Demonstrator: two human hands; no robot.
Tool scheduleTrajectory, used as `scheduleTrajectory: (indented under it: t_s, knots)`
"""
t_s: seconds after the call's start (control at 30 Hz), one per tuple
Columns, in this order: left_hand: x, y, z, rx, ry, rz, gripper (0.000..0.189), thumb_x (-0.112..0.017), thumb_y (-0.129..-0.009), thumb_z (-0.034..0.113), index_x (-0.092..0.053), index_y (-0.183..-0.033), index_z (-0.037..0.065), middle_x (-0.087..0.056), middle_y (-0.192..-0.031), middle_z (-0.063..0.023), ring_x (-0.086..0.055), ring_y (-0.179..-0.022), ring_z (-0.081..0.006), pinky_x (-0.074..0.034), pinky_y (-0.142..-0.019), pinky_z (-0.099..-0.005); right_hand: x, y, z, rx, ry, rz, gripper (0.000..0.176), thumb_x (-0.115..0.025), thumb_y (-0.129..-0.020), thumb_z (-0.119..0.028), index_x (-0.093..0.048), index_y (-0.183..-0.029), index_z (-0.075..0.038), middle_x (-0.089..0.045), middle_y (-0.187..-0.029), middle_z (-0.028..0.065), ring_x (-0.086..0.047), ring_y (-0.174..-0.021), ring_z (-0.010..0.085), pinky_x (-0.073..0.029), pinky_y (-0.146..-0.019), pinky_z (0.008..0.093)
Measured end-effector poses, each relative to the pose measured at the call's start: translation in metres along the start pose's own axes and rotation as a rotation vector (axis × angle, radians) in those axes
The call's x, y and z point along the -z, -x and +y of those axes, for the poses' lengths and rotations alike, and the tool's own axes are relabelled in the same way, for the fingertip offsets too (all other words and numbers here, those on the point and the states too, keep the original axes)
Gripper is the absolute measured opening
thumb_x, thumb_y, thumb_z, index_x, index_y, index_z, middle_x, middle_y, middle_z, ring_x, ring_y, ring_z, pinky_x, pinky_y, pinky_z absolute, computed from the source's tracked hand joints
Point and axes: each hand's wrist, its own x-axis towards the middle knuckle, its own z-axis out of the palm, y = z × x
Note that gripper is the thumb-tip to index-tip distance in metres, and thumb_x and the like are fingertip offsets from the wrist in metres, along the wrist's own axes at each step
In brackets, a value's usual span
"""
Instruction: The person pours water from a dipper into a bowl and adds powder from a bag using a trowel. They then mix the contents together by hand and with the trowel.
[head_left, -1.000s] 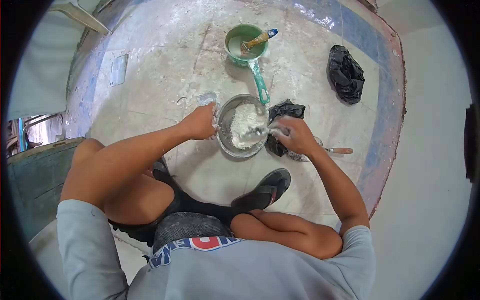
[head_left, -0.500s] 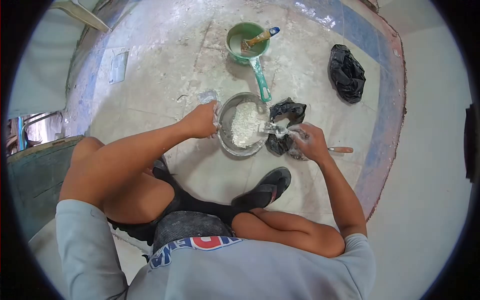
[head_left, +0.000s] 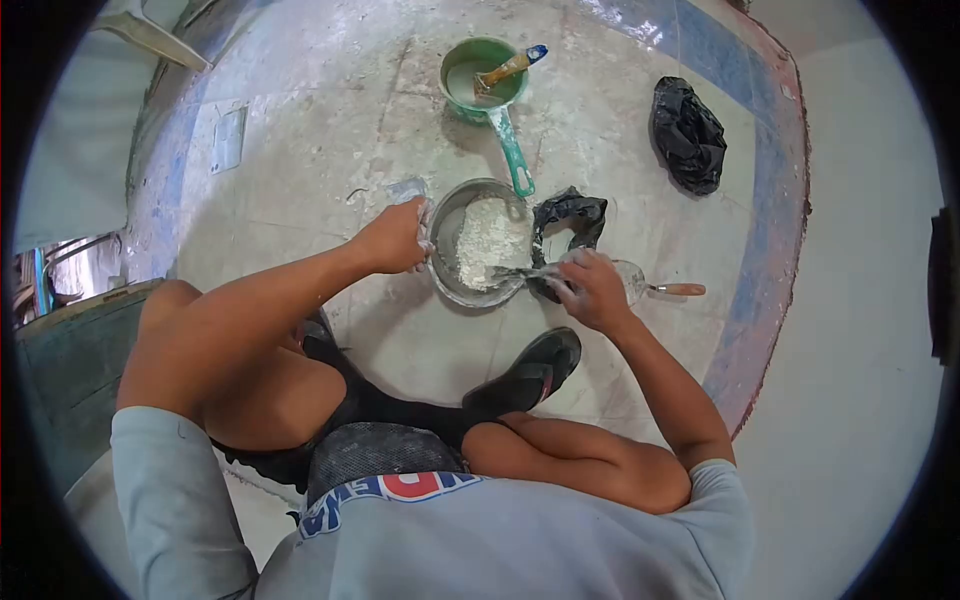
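Observation:
A round grey bowl [head_left: 446,278] on the floor holds a heap of white powder [head_left: 488,240]. My left hand [head_left: 402,236] is closed on the bowl's left rim. From the right, my right hand [head_left: 592,290] grips a putty knife [head_left: 528,272], and its powder-coated blade reaches over the rim into the lower part of the powder. The fingers hide most of its handle. Just behind that hand, an opened black plastic bag [head_left: 572,207] lies against the bowl's right side. A trowel with a wooden handle [head_left: 680,289] rests to the right, its blade partly behind the hand.
Beyond the bowl stands a green dipper [head_left: 508,140] with pale liquid and a paintbrush [head_left: 514,68] in it. Another black plastic bag [head_left: 688,136] lies farther right. A clear plastic piece [head_left: 405,189] is by my left hand, and a flat packet [head_left: 229,140] lies at far left.
The putty knife has shifted from the powder's right edge to its lower part. My right hand has moved slightly left and down, uncovering more of the trowel. My left hand keeps hold of the rim.

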Motion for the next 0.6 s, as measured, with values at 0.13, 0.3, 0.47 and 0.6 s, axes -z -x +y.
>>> scheduleTrajectory:
  t_s: [0.13, 0.3, 0.47, 0.6]
  knots:
    - [0.0, 0.002, 0.001, -0.009, -0.029, 0.015, 0.041, -0.07, -0.091, -0.001, -0.046, -0.124, -0.002, -0.073, -0.086, -0.0169, -0.075, -0.072, -0.0223, -0.061, -0.06, -0.0368, -0.007, -0.005, 0.002, -0.05, 0.005, 0.006, 0.021, -0.078, -0.084, -0.02, -0.072, -0.102, -0.012, -0.062, -0.095, 0.0082, -0.061, -0.093, 0.031, -0.048, -0.079, 0.0426]
    - [0.0, 0.001, -0.001, -0.045, -0.046, 0.047, 0.038, -0.072, -0.085, 0.0, -0.051, -0.116, -0.003, -0.072, -0.086, -0.0196, -0.076, -0.071, -0.0285, -0.061, -0.063, -0.0403, -0.007, -0.011, 0.019, -0.166, -0.013, 0.209, 0.017, -0.076, -0.085, -0.016, -0.072, -0.102, -0.012, -0.062, -0.093, 0.0084, -0.061, -0.091, 0.0331, -0.048, -0.079, 0.0449]
    - [0.0, -0.001, -0.004, -0.071, -0.07, 0.053, 0.039, -0.074, -0.085, 0.001, -0.05, -0.115, -0.004, -0.072, -0.088, -0.0234, -0.076, -0.072, -0.0305, -0.061, -0.064, -0.0409, -0.006, -0.012, 0.006, -0.023, -0.011, -0.015, 0.018, -0.077, -0.085, -0.018, -0.072, -0.101, -0.011, -0.063, -0.096, 0.0101, -0.06, -0.095, 0.0328, -0.048, -0.08, 0.0445]
    - [0.0, 0.001, -0.003, -0.038, -0.057, 0.04, 0.038, -0.074, -0.087, 0.001, -0.05, -0.118, -0.003, -0.071, -0.087, -0.0191, -0.075, -0.072, -0.0258, -0.061, -0.062, -0.0395, -0.001, -0.027, 0.019, -0.132, 0.028, 0.18, 0.021, -0.077, -0.082, -0.014, -0.073, -0.102, -0.011, -0.064, -0.098, 0.0104, -0.062, -0.093, 0.0329, -0.05, -0.078, 0.0442]
